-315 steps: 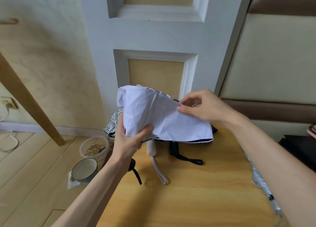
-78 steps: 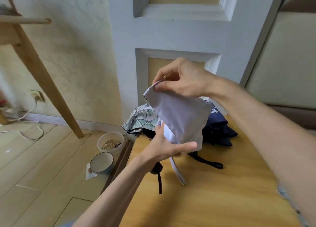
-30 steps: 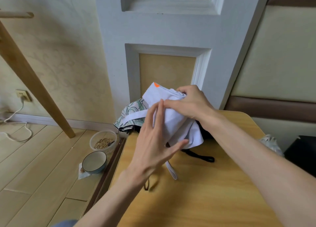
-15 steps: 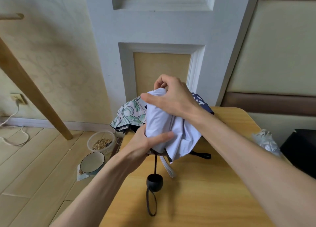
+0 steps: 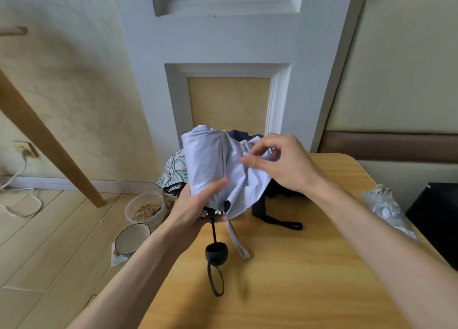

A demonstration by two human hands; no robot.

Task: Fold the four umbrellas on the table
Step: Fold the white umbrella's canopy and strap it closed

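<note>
I hold a pale lilac umbrella [image 5: 210,162] upright above the wooden table [image 5: 285,279]. My left hand [image 5: 198,207] grips its lower end, thumb across the rolled canopy. My right hand [image 5: 277,162] pinches a loose fold of the canopy on the right side. Its black handle [image 5: 216,253] with a wrist loop hangs below, and a pale closing strap [image 5: 236,240] dangles beside it. Behind lie a green floral umbrella [image 5: 174,172] at the table's far left corner and a dark navy umbrella [image 5: 277,192] with a black strap. A silver umbrella [image 5: 386,209] lies at the right edge.
A white panelled column stands behind the table. On the floor at the left are a plastic tub of grain [image 5: 146,208], a white bowl [image 5: 132,238], a slanted wooden leg [image 5: 49,140] and a cable. A black object [image 5: 438,217] sits to the right of the table.
My right hand has moved from the top of the canopy down to its right side and now pinches a loose fold. My left hand still grips the lower end; the canopy looks more tightly rolled.
</note>
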